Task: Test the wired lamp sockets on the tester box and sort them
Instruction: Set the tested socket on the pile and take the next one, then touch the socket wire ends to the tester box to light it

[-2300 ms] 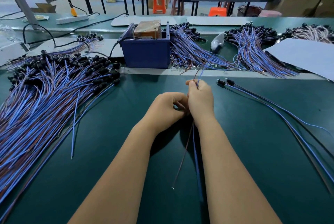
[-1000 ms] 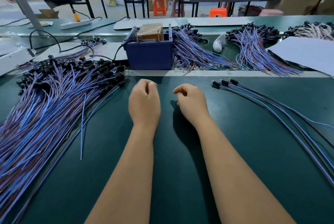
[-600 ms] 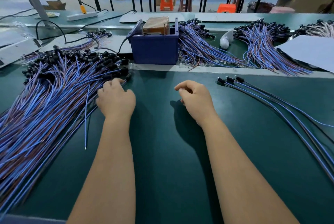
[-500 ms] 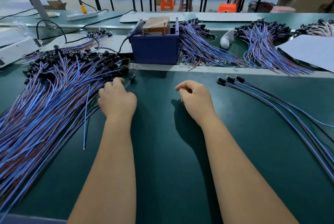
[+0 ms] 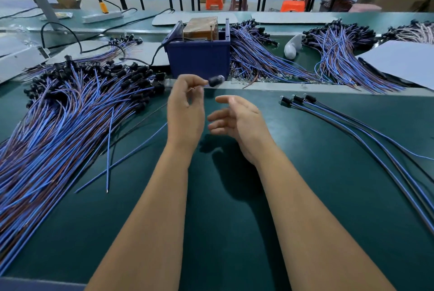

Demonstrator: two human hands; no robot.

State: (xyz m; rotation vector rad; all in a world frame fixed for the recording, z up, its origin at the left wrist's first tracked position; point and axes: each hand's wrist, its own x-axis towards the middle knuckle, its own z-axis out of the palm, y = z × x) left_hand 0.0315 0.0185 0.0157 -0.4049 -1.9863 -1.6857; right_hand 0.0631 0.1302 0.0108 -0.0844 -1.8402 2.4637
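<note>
Socket (image 5: 215, 80) sits pinched in my left hand (image 5: 185, 112) fingertips before the blue tester box (image 5: 199, 58); my right hand (image 5: 239, 121) hovers open, empty.

No writing, label, brand mark or number can be read anywhere in the head view. The dark blue plastic tester box (image 5: 199, 58) and the brown cardboard-coloured block (image 5: 200, 28) inside it show plain faces, and the white sheet (image 5: 404, 61) on the green counter (image 5: 234, 196) is blank.
</note>
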